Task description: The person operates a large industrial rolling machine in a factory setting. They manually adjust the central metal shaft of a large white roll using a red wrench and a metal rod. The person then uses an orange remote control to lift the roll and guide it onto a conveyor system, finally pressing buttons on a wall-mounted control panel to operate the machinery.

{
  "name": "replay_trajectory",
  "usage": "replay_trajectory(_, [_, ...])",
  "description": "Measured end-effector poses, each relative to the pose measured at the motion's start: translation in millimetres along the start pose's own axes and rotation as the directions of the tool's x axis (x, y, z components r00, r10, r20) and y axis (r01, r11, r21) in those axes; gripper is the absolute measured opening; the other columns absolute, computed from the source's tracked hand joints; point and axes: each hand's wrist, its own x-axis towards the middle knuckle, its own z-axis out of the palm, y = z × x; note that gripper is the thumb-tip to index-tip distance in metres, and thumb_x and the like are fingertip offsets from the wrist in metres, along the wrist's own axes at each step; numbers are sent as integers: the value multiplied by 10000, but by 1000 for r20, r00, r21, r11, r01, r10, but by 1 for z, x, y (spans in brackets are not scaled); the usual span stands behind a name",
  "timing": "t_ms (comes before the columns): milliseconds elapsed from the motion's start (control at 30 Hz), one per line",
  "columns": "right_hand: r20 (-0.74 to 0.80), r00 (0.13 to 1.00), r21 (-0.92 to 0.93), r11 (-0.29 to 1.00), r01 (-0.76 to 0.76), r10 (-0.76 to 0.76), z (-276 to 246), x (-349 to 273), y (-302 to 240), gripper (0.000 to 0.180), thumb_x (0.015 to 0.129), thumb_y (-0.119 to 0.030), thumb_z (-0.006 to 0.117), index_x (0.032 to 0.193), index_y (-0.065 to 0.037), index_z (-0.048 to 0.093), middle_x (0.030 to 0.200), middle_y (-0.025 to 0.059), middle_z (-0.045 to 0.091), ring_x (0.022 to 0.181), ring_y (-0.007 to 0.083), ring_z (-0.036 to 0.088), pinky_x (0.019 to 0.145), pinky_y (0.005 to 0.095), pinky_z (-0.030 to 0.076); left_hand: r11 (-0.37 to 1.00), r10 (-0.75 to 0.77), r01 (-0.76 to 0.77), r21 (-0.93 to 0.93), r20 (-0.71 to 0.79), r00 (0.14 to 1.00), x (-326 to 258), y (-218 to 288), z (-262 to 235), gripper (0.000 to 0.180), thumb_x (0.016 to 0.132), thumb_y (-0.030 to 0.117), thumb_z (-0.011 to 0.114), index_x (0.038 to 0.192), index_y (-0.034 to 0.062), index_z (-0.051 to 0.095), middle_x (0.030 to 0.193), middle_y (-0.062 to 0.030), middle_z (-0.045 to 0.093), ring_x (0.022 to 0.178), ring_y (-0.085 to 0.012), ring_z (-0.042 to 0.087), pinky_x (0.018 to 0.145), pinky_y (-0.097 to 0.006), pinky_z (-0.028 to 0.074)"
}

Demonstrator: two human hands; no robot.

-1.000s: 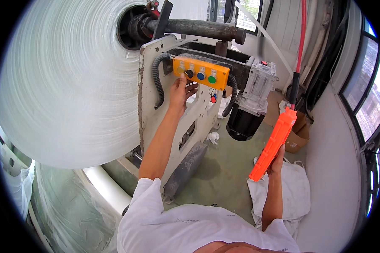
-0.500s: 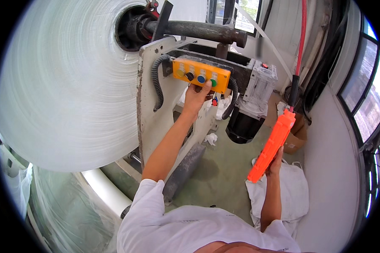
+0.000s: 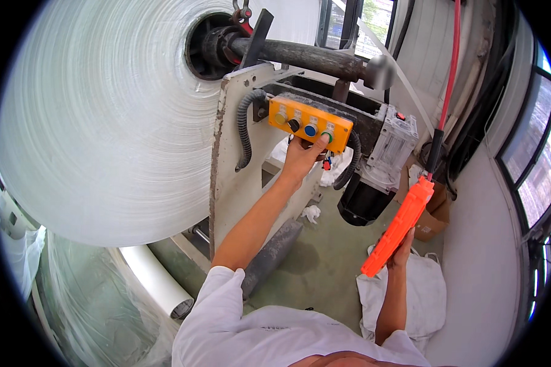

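My left hand (image 3: 302, 161) reaches up to a yellow control box (image 3: 303, 111) fixed to the machine. Its thumb lies on the green button (image 3: 329, 134) at the box's right end, while the other fingers curl beneath the lower edge, partly hidden. Blue, black and yellowish knobs sit further left on the box. Lower on the right, my right hand (image 3: 402, 251) is closed round a long orange pendant controller (image 3: 397, 227), which hangs tilted from a red cable (image 3: 450, 67). The controller's body hides most of that hand's fingers.
A huge white roll (image 3: 116, 122) sits on a dark shaft (image 3: 306, 56) beside the cream frame plate (image 3: 231, 131). A motor (image 3: 362, 205) juts out right of the box. White sacking (image 3: 423, 287) and a cardboard carton (image 3: 432, 225) lie by the right wall; a white tube (image 3: 156, 280) lies lower left.
The whole view has shifted, so the machine and control box appear further right and slightly lower. My left thumb stays at the green button, and my right hand still holds the pendant controller.
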Motion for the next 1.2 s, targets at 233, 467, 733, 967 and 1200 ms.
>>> replay_trajectory(233, [-98,994,1,999,-47,47,7,6,7,636,880,-661,318,1018,-73,519,707,87,583,558,204,590,500,345,522,1000,-13,13,-21,-7,1000,0,1,-1,589,784,380,724,1167,26,452,1016,-71,584,895,-139,596,743,-261,517])
replay_trajectory(467, [-83,996,14,999,-33,35,6,7,4,619,885,-651,314,997,-76,514,700,91,578,544,210,589,487,345,524,1000,-6,6,21,-8,1000,1,0,2,604,796,406,703,1166,6,443,1018,-85,576,877,-154,599,742,-271,519])
replay_trajectory(733, [-81,996,-1,999,-42,42,8,11,5,620,882,-656,316,996,-78,511,714,105,588,555,222,599,490,359,527,999,14,-14,37,-11,1000,0,0,3,627,802,424,690,1169,-18,440,1033,-99,556,884,-170,597,741,-282,532])
replay_trajectory(967, [-31,998,20,998,-61,62,3,19,9,626,878,-665,314,1001,-83,510,715,116,592,562,231,602,491,365,523,998,41,-38,59,-41,998,3,-1,4,637,797,424,695,1158,-38,447,1012,-109,559,889,-171,594,751,-289,536])
replay_trajectory(1200, [-29,999,6,999,-36,36,6,22,10,617,883,-654,316,993,-81,513,707,118,591,560,228,602,497,358,526,998,-3,11,62,-117,993,0,1,8,542,801,335,719,1140,1,462,996,-84,584,910,-148,580,760,-269,496])
